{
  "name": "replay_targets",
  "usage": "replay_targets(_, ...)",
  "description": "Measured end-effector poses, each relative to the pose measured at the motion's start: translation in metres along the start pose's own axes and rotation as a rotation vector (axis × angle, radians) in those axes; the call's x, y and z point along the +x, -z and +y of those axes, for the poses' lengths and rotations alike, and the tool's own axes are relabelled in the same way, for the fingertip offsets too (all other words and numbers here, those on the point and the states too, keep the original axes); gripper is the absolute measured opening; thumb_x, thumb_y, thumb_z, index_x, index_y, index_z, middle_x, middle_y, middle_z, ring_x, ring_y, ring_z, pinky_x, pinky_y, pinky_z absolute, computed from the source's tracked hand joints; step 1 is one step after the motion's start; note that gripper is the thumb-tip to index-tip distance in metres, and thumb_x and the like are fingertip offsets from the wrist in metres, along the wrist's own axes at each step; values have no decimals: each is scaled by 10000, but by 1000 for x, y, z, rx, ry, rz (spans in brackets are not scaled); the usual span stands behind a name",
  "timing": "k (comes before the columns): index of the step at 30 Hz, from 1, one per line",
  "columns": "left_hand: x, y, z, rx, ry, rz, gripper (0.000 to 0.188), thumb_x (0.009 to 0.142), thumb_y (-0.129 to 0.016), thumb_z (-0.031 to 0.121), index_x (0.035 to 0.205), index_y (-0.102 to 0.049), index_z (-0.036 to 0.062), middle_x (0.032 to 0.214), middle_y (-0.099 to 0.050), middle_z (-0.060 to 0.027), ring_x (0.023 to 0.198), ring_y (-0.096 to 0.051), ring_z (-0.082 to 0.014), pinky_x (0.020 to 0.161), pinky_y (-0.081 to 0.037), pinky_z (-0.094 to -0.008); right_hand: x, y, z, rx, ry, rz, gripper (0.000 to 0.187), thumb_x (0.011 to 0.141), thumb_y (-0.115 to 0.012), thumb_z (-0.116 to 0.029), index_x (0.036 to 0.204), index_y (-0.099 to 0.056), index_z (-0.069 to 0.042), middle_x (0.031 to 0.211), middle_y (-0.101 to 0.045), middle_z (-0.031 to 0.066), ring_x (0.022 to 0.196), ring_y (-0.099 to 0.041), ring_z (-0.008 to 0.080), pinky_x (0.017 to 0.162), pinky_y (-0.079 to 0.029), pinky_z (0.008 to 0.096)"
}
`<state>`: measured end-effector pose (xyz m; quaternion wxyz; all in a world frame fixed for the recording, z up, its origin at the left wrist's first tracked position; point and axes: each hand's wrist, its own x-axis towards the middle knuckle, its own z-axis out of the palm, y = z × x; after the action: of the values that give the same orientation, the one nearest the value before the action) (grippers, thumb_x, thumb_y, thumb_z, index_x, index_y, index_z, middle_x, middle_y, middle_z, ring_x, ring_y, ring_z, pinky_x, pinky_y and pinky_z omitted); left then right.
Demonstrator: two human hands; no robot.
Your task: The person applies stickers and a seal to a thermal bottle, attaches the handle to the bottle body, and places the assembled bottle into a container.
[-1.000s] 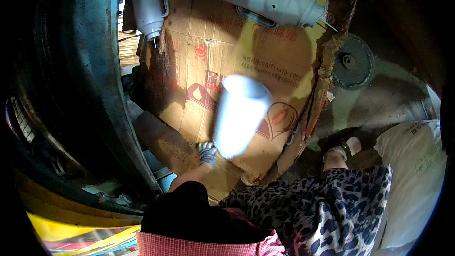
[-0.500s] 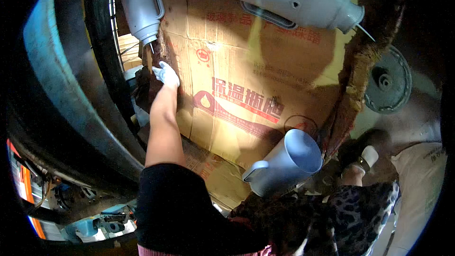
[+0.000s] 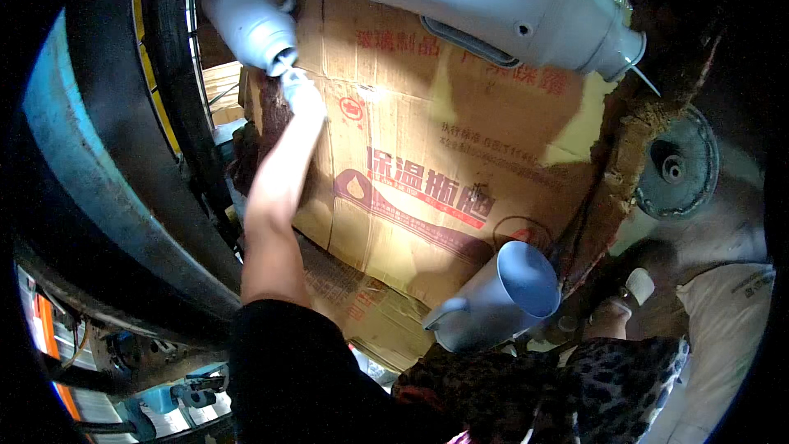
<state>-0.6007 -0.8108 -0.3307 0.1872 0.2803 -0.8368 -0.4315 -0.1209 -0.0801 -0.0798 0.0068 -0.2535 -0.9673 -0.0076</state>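
Observation:
My left hand (image 3: 302,94), in a pale glove, reaches to the neck of a blue-grey plastic flask body (image 3: 249,18) at the upper left. Its fingers are closed at the neck's dark opening, around a thin pale plastic tail (image 3: 286,59), mostly hidden by the fingers. A larger-looking flask body (image 3: 477,0) of the same colour lies across the top, with a side handle and a thin spike at its neck. Close to me, a blue-grey handled jug shape (image 3: 493,300) stands tilted, its wide mouth facing up. My right hand is out of view.
Printed brown cardboard (image 3: 394,107) spreads beneath the flasks, its right edge torn. A round grey disc (image 3: 678,163) and a pale sack (image 3: 727,304) lie to the right. A large curved blue-black machine part (image 3: 123,164) bounds the left. A foot in a white slipper (image 3: 639,286) shows lower right.
My left hand has moved up and away from me, from open below the upper-left flask to closed at its neck. That flask has tilted so its dark opening shows.

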Motion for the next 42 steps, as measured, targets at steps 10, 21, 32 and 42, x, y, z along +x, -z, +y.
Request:
replay_targets(10,-524,-13,224,159,-808,-1243,210,889,-694,261,1053,-728,133,1049,-687,-58,986,-644,-271,927,-512,-463,-23,-22,68,144,-39,92,365,1086,-448,-307,1079,-722,-65,1241,-647,172,1167,-579,348,1014,-465,488)
replay_targets(21,-455,-27,205,1786,-841,-1180,602,922,-459,545,1356,-604,154,1437,-557,-119,1417,-405,-335,1230,-130,-592,-67,11,134,154,-68,148,385,1088,-442,-327,1053,-731,-75,1219,-656,166,1144,-590,340,1001,-475,483)
replay_targets(32,-528,16,203,1406,20,-1215,478,1039,-418,505,1254,-668,159,1227,-694,-109,1113,-666,-305,989,-503,-446,-98,29,149,116,-96,202,407,1091,-436,-347,1026,-741,-85,1198,-665,161,1120,-601,332,987,-484,478)
replay_targets(42,-367,-218,225,-510,564,-361,524,989,-468,539,1275,-625,129,1415,-579,-61,1209,-565,-242,1079,-410,-425,-139,61,165,81,-162,267,428,1092,-431,-365,1002,-749,-93,1178,-673,155,1099,-611,325,975,-493,473)
